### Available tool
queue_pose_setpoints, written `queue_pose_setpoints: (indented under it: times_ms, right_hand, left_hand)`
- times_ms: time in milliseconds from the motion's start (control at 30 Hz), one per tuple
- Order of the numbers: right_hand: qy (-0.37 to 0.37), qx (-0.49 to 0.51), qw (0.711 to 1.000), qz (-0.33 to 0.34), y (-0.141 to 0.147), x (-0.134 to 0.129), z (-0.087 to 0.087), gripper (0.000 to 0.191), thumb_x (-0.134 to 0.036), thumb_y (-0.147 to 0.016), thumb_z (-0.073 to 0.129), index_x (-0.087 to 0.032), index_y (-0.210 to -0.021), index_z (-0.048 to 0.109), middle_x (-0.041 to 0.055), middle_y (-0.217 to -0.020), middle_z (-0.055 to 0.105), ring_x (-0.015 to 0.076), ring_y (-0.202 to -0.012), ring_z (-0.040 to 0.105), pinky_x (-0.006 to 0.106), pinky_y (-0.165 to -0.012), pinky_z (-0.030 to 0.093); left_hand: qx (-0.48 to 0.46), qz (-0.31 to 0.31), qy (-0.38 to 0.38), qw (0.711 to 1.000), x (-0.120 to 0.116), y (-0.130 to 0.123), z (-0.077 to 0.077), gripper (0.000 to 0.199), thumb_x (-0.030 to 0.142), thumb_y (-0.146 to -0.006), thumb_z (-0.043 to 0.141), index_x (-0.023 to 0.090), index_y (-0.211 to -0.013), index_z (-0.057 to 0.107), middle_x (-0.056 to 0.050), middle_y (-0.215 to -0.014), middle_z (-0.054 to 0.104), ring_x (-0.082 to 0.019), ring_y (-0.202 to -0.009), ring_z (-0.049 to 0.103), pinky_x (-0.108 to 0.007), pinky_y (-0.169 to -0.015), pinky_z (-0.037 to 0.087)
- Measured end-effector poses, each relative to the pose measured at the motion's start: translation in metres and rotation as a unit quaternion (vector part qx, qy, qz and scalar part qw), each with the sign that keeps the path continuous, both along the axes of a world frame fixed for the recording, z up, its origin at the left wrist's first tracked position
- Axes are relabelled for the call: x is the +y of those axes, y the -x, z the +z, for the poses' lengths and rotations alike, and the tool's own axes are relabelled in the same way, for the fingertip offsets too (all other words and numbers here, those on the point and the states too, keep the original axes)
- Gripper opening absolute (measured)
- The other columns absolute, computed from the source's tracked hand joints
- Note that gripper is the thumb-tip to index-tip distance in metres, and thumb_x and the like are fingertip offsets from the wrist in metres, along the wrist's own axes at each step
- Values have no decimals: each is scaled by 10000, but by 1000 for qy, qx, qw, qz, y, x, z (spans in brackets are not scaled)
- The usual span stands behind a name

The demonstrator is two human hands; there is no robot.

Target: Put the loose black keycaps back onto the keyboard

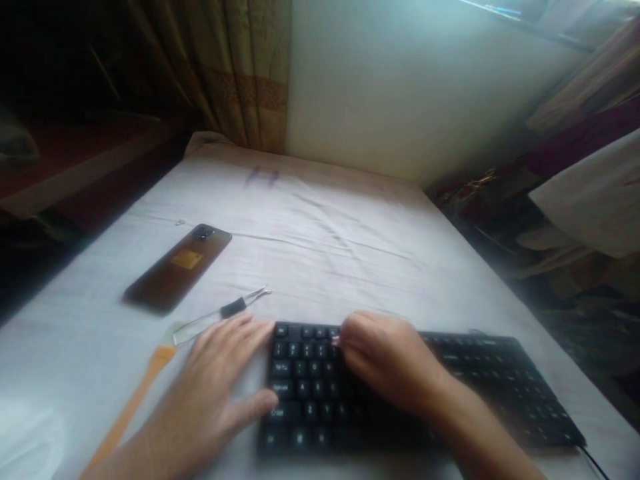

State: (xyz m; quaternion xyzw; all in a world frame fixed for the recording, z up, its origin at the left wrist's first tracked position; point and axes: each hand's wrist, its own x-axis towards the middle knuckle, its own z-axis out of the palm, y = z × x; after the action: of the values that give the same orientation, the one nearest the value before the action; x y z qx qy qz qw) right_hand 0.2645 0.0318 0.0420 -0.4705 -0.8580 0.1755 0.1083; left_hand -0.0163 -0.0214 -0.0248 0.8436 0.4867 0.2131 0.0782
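A black keyboard [313,403] lies across the near part of the white-covered surface. My left hand [225,363] is open at its left edge, fingers stretched and thumb touching the side near the lower keys. Over the upper keys, left of the keyboard's middle, my right hand [380,350] is closed in a pinch. Something small and pale [335,341] shows at its fingertips, too blurred to name. The right hand and forearm hide many of the middle keys. Just beyond my left hand lies a thin wire tool with a black grip [233,307], which looks like a keycap puller.
A brown phone [180,267] lies face down at the left. An orange strip-like handle [137,390] runs beside my left forearm. The white sheet [320,227] has creases. Curtains [250,73] and a pale wall [380,87] stand behind; hanging cloths [595,187] are at the right.
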Motion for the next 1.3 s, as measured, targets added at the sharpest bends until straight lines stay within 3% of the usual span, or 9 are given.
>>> queue_pose_setpoints:
  times_ms: [433, 567, 700, 1133, 1300]
  right_hand:
    - [46, -50, 997, -30, -22, 6, 18, 123, -92, -748, 578, -195, -732, 644, -22, -655, 639, 102, -568, 530, 205, -553, 346]
    - [3, 7, 1000, -30, -13, 6, 11, 138, -125, -810, 552, -197, -799, 669, 2, -748, 675, 117, -642, 592, 217, -614, 410]
    - [-44, -16, 998, -40, -2, 4, 1, 146, -134, -827, 554, -194, -775, 677, 12, -753, 665, 124, -630, 580, 225, -599, 401]
    - [-5, -16, 999, 46, -7, 4, 5, 175, -90, -787, 548, -182, -758, 694, 7, -718, 619, 107, -619, 539, 215, -586, 369]
    - [6, -30, 999, 42, -14, 5, 6, 173, -94, -772, 571, -192, -780, 713, 9, -729, 638, 112, -620, 552, 218, -588, 376]
  left_hand:
    - [2, 2, -9, 1000, 2, 2, 3, 683, 619, -913, 492, 369, -1513, 282, -12, -1424, 570, -321, -1266, 535, -518, -1046, 406]
    - [5, 2, -5, 1000, 3, 2, 3, 691, 610, -905, 512, 382, -1513, 275, -15, -1419, 577, -325, -1260, 544, -522, -1037, 417]
    - [4, 5, -10, 1000, 3, 1, 2, 669, 613, -913, 492, 380, -1506, 286, -15, -1417, 578, -318, -1261, 543, -512, -1058, 395]
    - [7, -4, -8, 1000, 4, 2, 5, 676, 596, -914, 507, 384, -1512, 276, -7, -1420, 578, -319, -1250, 558, -513, -1037, 417]
    - [9, 1, -12, 1000, 5, 2, 4, 654, 578, -934, 473, 386, -1520, 257, -13, -1404, 592, -321, -1239, 568, -522, -1012, 447]
